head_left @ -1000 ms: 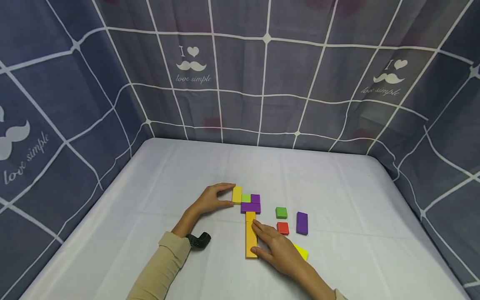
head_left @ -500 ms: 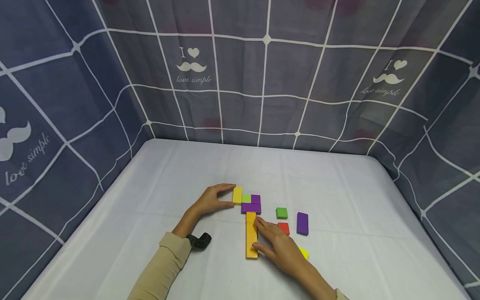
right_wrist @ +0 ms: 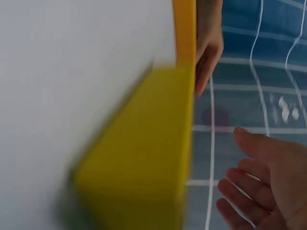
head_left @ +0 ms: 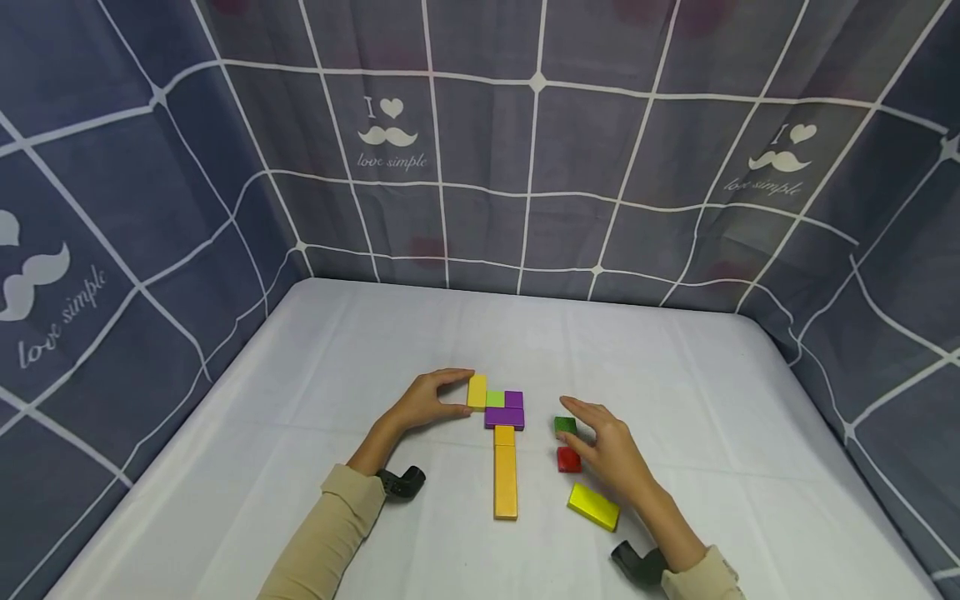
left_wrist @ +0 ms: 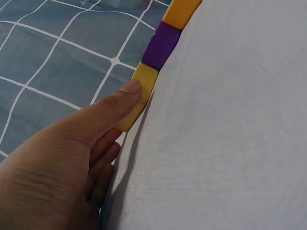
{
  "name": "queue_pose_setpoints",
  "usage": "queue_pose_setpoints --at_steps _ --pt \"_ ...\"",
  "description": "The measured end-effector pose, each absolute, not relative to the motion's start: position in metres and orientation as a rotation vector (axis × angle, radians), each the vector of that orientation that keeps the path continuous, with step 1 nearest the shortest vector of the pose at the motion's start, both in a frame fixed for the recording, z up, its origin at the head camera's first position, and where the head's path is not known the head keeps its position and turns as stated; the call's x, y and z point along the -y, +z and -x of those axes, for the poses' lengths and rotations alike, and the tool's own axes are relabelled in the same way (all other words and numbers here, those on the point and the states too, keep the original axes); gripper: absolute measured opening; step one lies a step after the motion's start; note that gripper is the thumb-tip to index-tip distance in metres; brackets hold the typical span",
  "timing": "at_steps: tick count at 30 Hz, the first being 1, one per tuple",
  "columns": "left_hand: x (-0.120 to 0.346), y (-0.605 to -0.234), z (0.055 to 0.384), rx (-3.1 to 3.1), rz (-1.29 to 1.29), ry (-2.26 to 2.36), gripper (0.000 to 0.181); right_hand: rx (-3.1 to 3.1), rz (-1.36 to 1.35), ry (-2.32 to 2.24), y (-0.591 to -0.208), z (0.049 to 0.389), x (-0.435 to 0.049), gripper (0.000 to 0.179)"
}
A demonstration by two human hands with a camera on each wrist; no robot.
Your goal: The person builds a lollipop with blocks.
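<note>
My left hand (head_left: 420, 402) pinches a yellow block (head_left: 477, 392) between thumb and fingers at its two ends. Beside that block lie a lime green block (head_left: 496, 399) and a small purple block (head_left: 513, 399), with a longer purple block (head_left: 505, 419) below them. A short orange block (head_left: 504, 436) and a long orange block (head_left: 506, 483) run down from there in a line. My right hand (head_left: 615, 450) hovers with spread fingers over a green block (head_left: 564, 425) and a red block (head_left: 567, 460), holding nothing. In the right wrist view its fingers (right_wrist: 240, 191) are loosely bent.
A bright yellow block (head_left: 594, 507) lies at an angle below the right hand. The right hand hides the spot of the loose purple block. White cloth (head_left: 360, 333) covers the table, and a checked curtain (head_left: 480, 225) stands behind and at both sides.
My right hand has left the long orange block and moved right, over the green and red blocks, uncovering the bright yellow block. The left hand keeps its pinch on the yellow block.
</note>
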State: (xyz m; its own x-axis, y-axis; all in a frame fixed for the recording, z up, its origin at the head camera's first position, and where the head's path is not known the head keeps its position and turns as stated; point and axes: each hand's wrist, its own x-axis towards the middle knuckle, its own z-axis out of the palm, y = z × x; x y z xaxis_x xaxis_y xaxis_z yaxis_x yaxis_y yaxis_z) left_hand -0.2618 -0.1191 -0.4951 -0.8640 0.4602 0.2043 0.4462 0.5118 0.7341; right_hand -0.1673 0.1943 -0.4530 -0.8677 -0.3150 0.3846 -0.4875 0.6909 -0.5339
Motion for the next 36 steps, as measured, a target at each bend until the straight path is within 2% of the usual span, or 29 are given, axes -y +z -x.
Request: queue_pose_setpoints --at_steps 8,22,28,36 --pt "0.119 -0.494 0.262 -2.721 -0.792 1.29 0.065 2.825 -0.543 0.969 -0.463 0.187 -0.217 0.045" --pt "0.118 -0.494 0.261 -2.722 -0.791 1.292 0.065 2.855 -0.539 0.981 -0.47 0.191 -0.22 0.037" --pt "0.118 -0.493 0.262 -2.724 -0.794 1.291 0.065 2.8 -0.532 0.946 -0.459 0.199 -0.217 0.035" --pt "0.118 -0.496 0.263 -2.724 -0.829 1.31 0.064 2.723 -0.602 0.888 -0.428 0.226 -0.194 0.036"
